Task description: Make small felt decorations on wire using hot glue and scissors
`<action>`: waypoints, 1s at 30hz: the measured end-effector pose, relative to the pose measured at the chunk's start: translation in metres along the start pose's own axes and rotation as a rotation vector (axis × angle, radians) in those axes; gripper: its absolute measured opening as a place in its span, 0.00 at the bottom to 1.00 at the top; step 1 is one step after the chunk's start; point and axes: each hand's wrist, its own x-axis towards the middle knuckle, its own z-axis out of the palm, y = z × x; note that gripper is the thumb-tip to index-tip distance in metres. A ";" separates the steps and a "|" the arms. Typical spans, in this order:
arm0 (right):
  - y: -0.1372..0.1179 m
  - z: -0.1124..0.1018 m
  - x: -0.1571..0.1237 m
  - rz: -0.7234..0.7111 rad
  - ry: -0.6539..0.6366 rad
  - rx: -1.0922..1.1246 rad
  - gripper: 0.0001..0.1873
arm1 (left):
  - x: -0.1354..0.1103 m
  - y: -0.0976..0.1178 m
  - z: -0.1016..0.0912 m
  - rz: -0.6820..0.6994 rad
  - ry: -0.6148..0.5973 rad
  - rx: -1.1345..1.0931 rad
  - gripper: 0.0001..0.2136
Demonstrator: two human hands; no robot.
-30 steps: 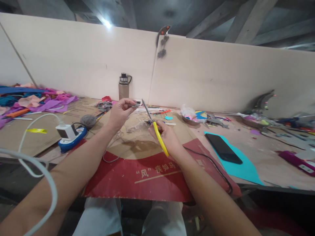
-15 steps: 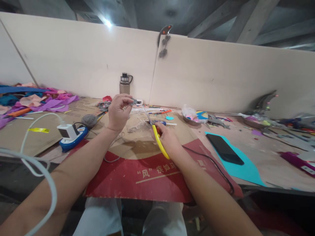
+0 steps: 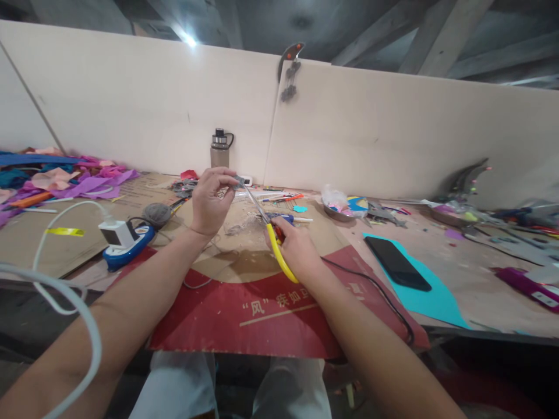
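My left hand is raised over the cardboard, thumb and fingers pinched on a small grey piece that looks like felt or fabric. My right hand is wrapped round the handles of yellow-handled scissors. Their blades point up and to the left, with the tips at the grey piece; whether they touch it I cannot tell. Beneath both hands lies a brown and red cardboard sheet with loose threads and scraps on it. A ball of grey yarn rests left of my left wrist.
A blue power strip with a white plug and cable stands at the left. Coloured cloth scraps are heaped beyond it. A bottle stands by the white partition. At the right, a black phone lies on turquoise sheet.
The scissors' blades have moved slightly up and left, closer to the grey piece. My left hand keeps its pinch and has hardly moved.
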 end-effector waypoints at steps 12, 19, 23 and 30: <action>-0.001 -0.001 -0.001 0.027 0.014 -0.033 0.13 | 0.001 0.007 0.000 -0.112 0.028 -0.016 0.09; -0.006 -0.005 -0.001 0.038 0.025 -0.037 0.11 | 0.001 0.003 0.001 -0.084 0.046 -0.046 0.08; -0.006 -0.004 -0.002 0.028 0.018 -0.059 0.11 | 0.000 0.003 0.001 -0.045 0.030 -0.031 0.08; -0.004 -0.002 -0.002 0.013 0.024 -0.070 0.12 | -0.002 0.003 0.001 -0.014 0.010 -0.048 0.09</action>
